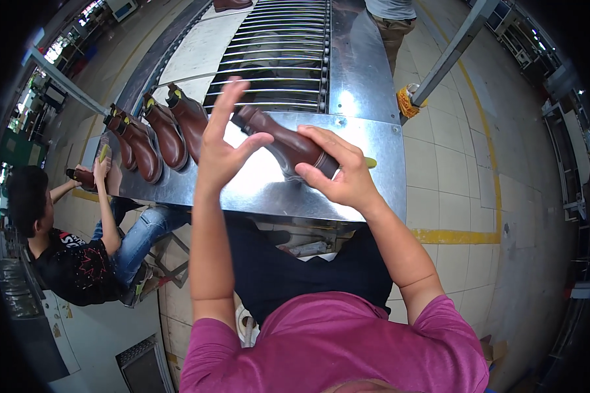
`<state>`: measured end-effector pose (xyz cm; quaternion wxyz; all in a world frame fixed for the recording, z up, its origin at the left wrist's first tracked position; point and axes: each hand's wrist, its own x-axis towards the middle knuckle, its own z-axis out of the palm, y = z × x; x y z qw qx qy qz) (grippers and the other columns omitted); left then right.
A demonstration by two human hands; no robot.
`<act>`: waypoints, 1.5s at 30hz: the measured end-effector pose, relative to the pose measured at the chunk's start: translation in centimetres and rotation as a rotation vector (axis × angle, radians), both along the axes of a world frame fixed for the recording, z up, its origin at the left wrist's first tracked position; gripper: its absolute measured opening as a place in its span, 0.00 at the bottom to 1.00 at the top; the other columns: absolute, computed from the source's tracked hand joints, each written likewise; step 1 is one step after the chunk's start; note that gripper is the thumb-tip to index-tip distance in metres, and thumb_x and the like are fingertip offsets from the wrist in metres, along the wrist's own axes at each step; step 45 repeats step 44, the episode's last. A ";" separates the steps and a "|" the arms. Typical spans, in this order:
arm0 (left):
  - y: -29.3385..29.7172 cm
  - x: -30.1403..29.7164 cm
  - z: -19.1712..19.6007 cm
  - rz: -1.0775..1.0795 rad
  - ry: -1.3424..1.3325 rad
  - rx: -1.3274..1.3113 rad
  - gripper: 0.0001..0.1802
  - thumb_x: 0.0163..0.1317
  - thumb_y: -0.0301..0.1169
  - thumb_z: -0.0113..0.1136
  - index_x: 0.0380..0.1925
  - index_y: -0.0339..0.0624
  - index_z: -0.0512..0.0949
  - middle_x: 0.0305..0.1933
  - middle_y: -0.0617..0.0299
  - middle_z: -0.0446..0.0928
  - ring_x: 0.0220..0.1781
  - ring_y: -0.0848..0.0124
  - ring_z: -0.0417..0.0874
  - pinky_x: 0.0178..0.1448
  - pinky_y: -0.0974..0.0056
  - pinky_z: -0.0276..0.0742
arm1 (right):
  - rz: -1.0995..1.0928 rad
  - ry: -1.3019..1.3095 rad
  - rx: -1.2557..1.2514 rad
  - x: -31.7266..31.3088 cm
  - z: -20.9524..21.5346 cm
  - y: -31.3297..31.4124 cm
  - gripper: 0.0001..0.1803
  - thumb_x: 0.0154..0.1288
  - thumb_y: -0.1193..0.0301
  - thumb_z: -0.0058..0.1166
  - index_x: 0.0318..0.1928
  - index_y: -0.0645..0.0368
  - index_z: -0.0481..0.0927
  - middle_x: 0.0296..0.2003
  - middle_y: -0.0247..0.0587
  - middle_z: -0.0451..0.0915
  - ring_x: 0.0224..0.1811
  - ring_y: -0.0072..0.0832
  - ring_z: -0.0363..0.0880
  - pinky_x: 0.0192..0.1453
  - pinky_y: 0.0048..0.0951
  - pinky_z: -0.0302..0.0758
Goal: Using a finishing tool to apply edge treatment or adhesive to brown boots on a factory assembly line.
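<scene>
A brown leather ankle boot (278, 134) is tilted above the metal tabletop (269, 196). Its dark opening points up and to the left. My right hand (345, 171) grips the boot's other end, thumb on the near side and fingers over the top. Beside the opening, my left hand (223, 147) is open with its fingers stretched and its thumb apart; whether it touches the boot I cannot tell. A small yellow-green thing (370, 162) shows just past my right hand, mostly hidden.
Several brown boots (170, 134) stand at the table's left. A roller conveyor (275, 52) runs away beyond it. At the left sits a co-worker (78, 255) holding another boot and a yellow-green tool. A person (392, 26) stands at the far right, near a metal post (449, 56).
</scene>
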<state>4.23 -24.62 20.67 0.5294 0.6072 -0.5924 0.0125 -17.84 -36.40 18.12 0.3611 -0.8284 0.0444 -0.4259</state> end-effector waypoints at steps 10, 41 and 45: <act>-1.8 1.9 7.5 -0.393 -0.173 0.541 0.31 0.57 0.29 0.76 0.62 0.40 0.79 0.56 0.56 0.82 0.54 0.65 0.84 0.58 0.61 0.80 | -0.224 0.066 -0.141 2.4 1.5 0.7 0.25 0.61 0.61 0.69 0.55 0.60 0.82 0.50 0.48 0.86 0.48 0.46 0.87 0.52 0.41 0.84; -0.5 4.2 2.3 -0.088 -0.194 0.155 0.34 0.61 0.30 0.71 0.69 0.45 0.73 0.74 0.53 0.70 0.81 0.48 0.62 0.81 0.49 0.58 | -0.137 0.221 0.086 2.5 0.9 3.3 0.48 0.55 0.60 0.75 0.75 0.55 0.66 0.68 0.54 0.73 0.65 0.51 0.79 0.65 0.44 0.79; 1.1 2.9 -2.0 -0.021 0.230 0.018 0.50 0.66 0.48 0.70 0.79 0.34 0.56 0.82 0.47 0.59 0.84 0.47 0.55 0.83 0.52 0.53 | -0.272 0.095 0.150 3.0 -1.2 6.7 0.49 0.56 0.62 0.74 0.76 0.54 0.65 0.70 0.59 0.71 0.72 0.54 0.73 0.71 0.45 0.76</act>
